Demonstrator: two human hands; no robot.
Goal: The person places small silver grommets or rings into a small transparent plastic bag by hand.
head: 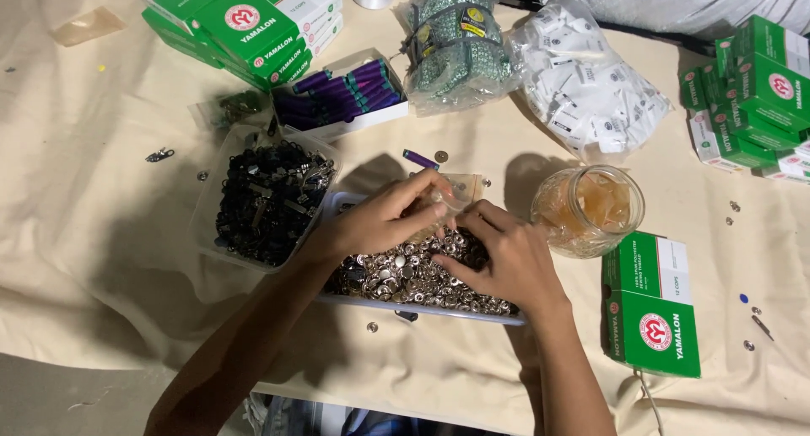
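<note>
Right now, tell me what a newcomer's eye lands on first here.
Centre stage, the left hand and right hand meet over a tray of silver metal snaps, pinching a small clear bag between them. Left of it sits a clear tub of black fasteners; at right, a glass jar and green boxes.

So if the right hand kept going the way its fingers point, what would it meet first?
Probably the left hand: the right hand points up-left over the tray of silver snaps, fingertips nearly meeting at a small clear bag.
</note>
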